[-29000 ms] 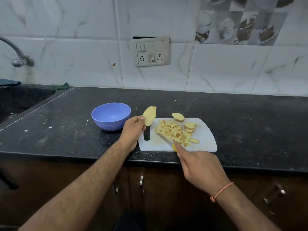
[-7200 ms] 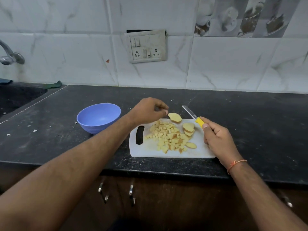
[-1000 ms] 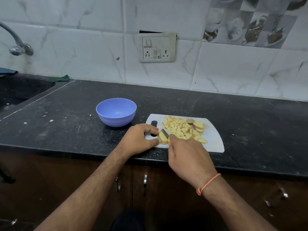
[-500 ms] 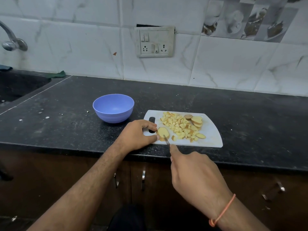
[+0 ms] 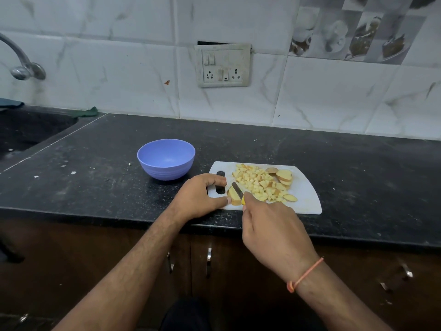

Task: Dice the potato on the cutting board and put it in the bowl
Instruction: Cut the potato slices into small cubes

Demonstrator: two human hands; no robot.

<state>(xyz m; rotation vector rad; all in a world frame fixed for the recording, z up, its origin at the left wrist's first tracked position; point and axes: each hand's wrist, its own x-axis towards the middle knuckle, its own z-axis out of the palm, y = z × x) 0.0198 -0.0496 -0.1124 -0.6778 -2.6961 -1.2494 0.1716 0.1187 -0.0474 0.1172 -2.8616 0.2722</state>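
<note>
A white cutting board [image 5: 306,197] lies near the counter's front edge. A heap of diced potato [image 5: 256,183] covers its middle, with a few uncut slices [image 5: 284,176] at its far right. My left hand [image 5: 199,195] pinches one potato slice [image 5: 232,197] flat on the board's near left corner. My right hand [image 5: 272,231] grips a yellow-handled knife [image 5: 238,191], its blade lying across that slice. An empty blue bowl [image 5: 166,158] stands to the left of the board.
A black sink [image 5: 26,130] with a tap [image 5: 22,65] is at the far left. The dark counter [image 5: 358,177] runs to the right of the board. A switch plate [image 5: 223,65] hangs on the tiled wall. Cabinet doors with handles [image 5: 208,261] sit below.
The knife blade went from the slice's near edge forward onto the slice. My left hand keeps holding the slice at the board's left corner.
</note>
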